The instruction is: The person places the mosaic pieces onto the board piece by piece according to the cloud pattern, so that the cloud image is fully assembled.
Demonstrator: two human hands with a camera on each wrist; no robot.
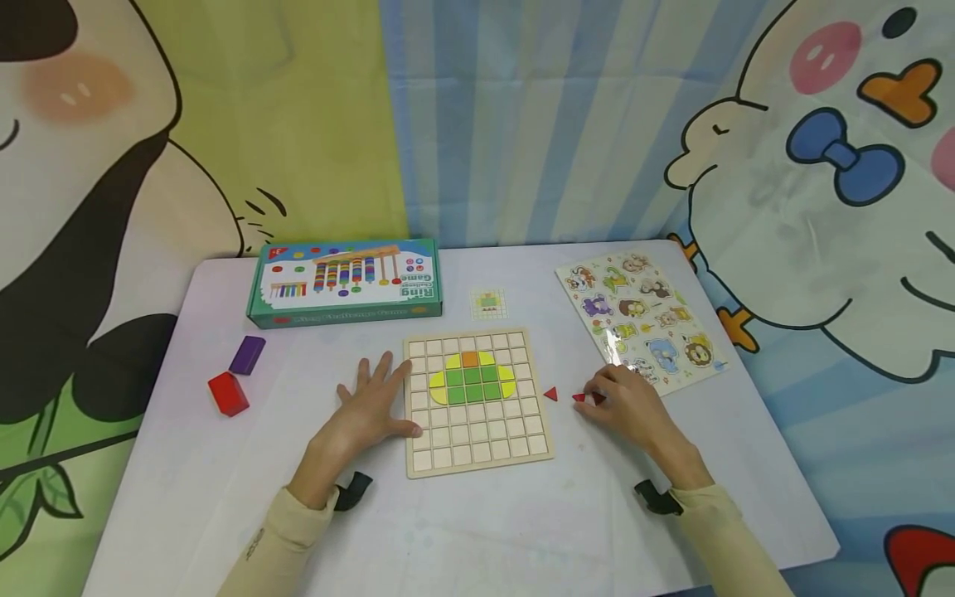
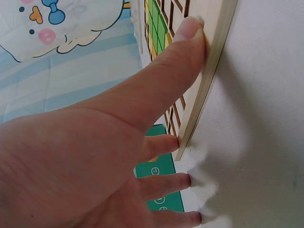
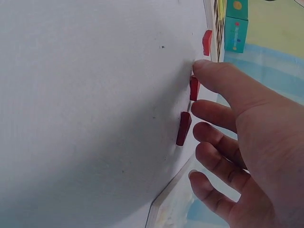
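The person's left hand (image 1: 373, 398) lies flat on the white table (image 1: 186, 464), fingers spread and straight, its thumb pressed along the left edge of the wooden grid board (image 1: 477, 402); the left wrist view shows the thumb tip (image 2: 190, 31) resting right on the board's rim, the other fingers touching the table beside it, so this grip is open and holds nothing. The right hand (image 1: 630, 402) rests to the right of the board, forearm angled in from the lower right, fingers loosely bent over small red pieces (image 1: 584, 398). In the right wrist view the thumb (image 3: 213, 76) and forefinger sit on either side of one red piece (image 3: 194, 88), with a second red piece (image 3: 183, 128) just beside the fingers; whether the grip actually pinches it or only touches it I cannot tell. Another red triangle (image 1: 550, 395) lies apart, between that hand and the board. The board's middle squares carry green, yellow and one orange tile. The animal puzzle sheet (image 1: 645, 319) is partly covered by the right hand's knuckles. A green game box (image 1: 345, 282), a purple block (image 1: 247, 355) and a red block (image 1: 227, 393) sit well to the left.
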